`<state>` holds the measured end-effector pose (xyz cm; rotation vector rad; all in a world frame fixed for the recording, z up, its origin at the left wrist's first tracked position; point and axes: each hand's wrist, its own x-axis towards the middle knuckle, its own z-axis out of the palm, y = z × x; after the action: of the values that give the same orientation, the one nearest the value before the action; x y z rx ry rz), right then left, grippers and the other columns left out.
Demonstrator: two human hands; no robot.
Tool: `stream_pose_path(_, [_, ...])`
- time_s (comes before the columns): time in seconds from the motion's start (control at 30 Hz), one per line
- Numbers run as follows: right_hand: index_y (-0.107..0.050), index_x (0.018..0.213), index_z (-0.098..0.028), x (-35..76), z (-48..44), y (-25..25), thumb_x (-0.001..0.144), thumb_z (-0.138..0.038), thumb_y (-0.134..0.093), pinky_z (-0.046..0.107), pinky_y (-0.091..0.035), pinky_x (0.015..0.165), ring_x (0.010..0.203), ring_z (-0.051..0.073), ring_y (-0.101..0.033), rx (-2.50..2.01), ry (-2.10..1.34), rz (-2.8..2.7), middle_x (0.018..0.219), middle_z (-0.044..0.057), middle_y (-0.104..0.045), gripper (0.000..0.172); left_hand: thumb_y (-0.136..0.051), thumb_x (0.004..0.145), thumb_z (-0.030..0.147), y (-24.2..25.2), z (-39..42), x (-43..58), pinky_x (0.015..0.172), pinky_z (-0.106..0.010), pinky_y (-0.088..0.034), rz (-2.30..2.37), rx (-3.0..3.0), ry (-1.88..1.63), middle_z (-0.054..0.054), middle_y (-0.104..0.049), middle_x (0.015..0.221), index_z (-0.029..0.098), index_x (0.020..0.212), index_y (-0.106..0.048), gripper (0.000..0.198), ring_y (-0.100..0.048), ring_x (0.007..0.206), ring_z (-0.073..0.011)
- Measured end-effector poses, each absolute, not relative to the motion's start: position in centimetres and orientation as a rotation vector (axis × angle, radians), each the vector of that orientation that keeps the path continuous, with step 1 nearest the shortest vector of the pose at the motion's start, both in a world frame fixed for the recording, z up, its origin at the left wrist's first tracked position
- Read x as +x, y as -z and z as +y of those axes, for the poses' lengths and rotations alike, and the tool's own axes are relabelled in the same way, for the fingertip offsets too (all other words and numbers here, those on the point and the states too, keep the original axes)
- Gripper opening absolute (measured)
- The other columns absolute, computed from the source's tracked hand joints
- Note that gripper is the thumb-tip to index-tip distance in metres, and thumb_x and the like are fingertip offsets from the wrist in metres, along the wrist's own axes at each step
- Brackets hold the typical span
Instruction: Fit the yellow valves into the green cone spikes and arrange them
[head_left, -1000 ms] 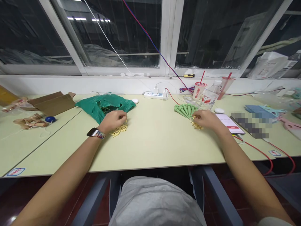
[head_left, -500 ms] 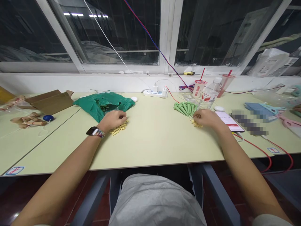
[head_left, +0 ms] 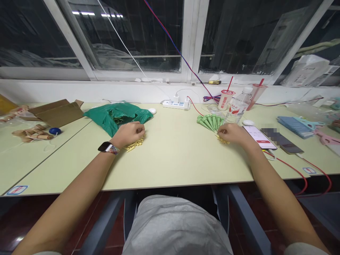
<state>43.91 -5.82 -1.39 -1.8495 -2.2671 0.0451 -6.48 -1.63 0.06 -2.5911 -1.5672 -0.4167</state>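
My left hand (head_left: 129,134), a watch on its wrist, is closed with its fingers curled inward above a pile of small yellow stick-like pieces (head_left: 135,145). Whatever its fingertips pinch is hidden. On the right, my right hand (head_left: 233,133) is closed too, thumb and fingers together over a smaller heap of yellow pieces (head_left: 222,140). I cannot make out what it holds. Just beyond it lies a fan of green cone-shaped pieces (head_left: 211,122), wide ends away from me and narrow ends pointing toward the right hand.
A green plastic bag (head_left: 106,117) lies behind my left hand. Behind the right hand stand a water bottle (head_left: 236,108) and a drink cup (head_left: 225,100). Two phones (head_left: 260,137) with cables lie at right. A power strip (head_left: 176,105) sits at the back, a cardboard box (head_left: 60,113) at left.
The view has shifted very slightly. Both hands keep the same place and the same closed shape over the yellow pieces.
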Motion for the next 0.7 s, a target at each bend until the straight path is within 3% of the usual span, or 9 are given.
stream_pose_path(0.4, [-0.077,0.085,-0.023,42.7,-6.4,1.1,0.086,-0.044,-0.066,0.028,-0.04,0.064,0.082,0.021,-0.067,-1.843,-0.09,-2.274,0.094,0.005,-0.078,0.024,-0.057,0.094,0.039,0.6,-1.6,-5.4,0.079,-0.033,-0.045,-1.423,-2.869,0.61,-0.007,-0.07,0.094,0.02,0.086,-0.071,0.025,-0.064,0.085,-0.0225])
stream_pose_path(0.7, [-0.077,0.089,-0.022,42.9,-6.2,1.5,0.082,-0.03,-0.063,0.028,-0.039,0.065,0.086,0.021,-0.066,-1.838,-0.07,-2.31,0.098,0.006,-0.077,0.017,-0.058,0.092,0.041,0.8,-1.8,-4.4,0.076,-0.033,-0.046,-1.362,-2.961,0.67,-0.006,-0.069,0.084,0.02,0.079,-0.068,0.027,-0.062,0.079,-0.0217])
